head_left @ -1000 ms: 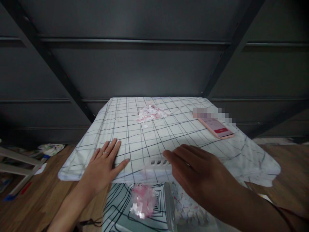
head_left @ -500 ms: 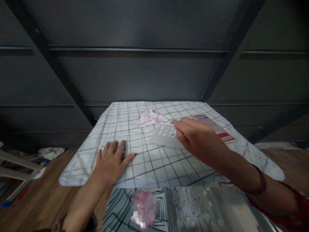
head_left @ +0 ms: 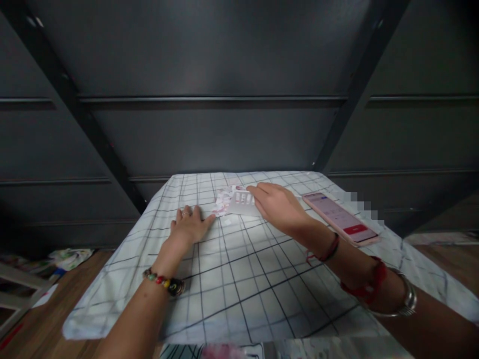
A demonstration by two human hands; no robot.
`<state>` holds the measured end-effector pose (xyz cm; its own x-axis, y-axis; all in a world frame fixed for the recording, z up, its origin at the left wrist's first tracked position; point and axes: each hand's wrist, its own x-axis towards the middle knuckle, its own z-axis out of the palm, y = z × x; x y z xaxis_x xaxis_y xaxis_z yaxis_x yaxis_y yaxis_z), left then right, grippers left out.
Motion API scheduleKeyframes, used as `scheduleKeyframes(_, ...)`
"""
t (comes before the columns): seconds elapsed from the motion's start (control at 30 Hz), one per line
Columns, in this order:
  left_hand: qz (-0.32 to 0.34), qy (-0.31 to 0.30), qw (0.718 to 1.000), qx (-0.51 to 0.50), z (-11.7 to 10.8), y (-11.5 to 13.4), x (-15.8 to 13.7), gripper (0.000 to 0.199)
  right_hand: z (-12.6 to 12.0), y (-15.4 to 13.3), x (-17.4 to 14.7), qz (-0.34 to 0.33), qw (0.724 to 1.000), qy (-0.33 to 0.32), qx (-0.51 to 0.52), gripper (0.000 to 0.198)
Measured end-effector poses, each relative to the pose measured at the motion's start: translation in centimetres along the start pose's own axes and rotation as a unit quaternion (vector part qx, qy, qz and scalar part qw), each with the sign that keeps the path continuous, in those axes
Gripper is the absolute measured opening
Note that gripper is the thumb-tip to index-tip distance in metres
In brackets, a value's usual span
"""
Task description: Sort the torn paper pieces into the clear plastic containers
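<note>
Left hand [head_left: 189, 228]: I lay it palm down on the checked cloth [head_left: 220, 279], fingers spread wide and gripping nothing; my thumb tip points at the flakes, and I cannot tell whether it touches them.
Right hand [head_left: 279, 207]: my fingers are closed together on the white slotted scraper [head_left: 241, 210], pinching its right end.
Scraper: tilted up on its long edge, its slots near the top, it stands at the front right of the flakes and hides some of them; whether that edge meets the cloth I cannot tell.
Flakes [head_left: 223, 198]: a loose white and pink heap towards the far side of the cloth, between my two hands.
Phone [head_left: 339, 217]: face up and lit, in a pink case, to the right of my right hand, apart from it.
Wrists: a beaded bracelet [head_left: 160, 280] on my left; a silver bangle [head_left: 410, 301] on my right arm.
Near edge: a blurred pink clump [head_left: 220, 352], cut off below.
Behind: a dark panelled wall [head_left: 209, 137].
</note>
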<state>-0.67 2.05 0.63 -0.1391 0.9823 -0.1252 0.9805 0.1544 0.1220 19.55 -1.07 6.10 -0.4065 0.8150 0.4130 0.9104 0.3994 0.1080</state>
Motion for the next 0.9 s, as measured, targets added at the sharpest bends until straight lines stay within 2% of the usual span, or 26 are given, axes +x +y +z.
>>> scheduleKeyframes(0.17,-0.013,0.050,0.999,-0.011,0.9,0.6,2.0,0.067,1.3,0.1,1.4,-0.032,0.997,0.065,0.016,0.026)
scheduleKeyframes(0.3,0.008,0.083,0.996,0.001,1.7,0.5,2.0,0.065,1.8,1.2,2.6,-0.056,0.988,0.136,0.035,0.026)
scheduleKeyframes(0.43,0.013,0.084,0.996,0.016,2.0,0.9,1.6,0.065,1.6,3.2,3.3,-0.051,0.985,0.166,0.023,0.026)
scheduleKeyframes(0.6,0.002,0.084,0.996,0.018,2.1,1.3,1.5,0.064,2.9,5.5,2.6,-0.031,0.978,0.200,-0.039,0.024)
scheduleKeyframes(0.73,0.008,0.093,0.995,0.031,2.3,1.1,1.6,0.063,4.4,6.3,1.6,-0.060,0.970,0.231,-0.050,0.023)
scheduleKeyframes(0.9,0.009,0.102,0.994,0.049,2.3,1.0,1.6,0.065,4.8,6.8,0.9,-0.067,0.963,0.256,-0.050,0.022)
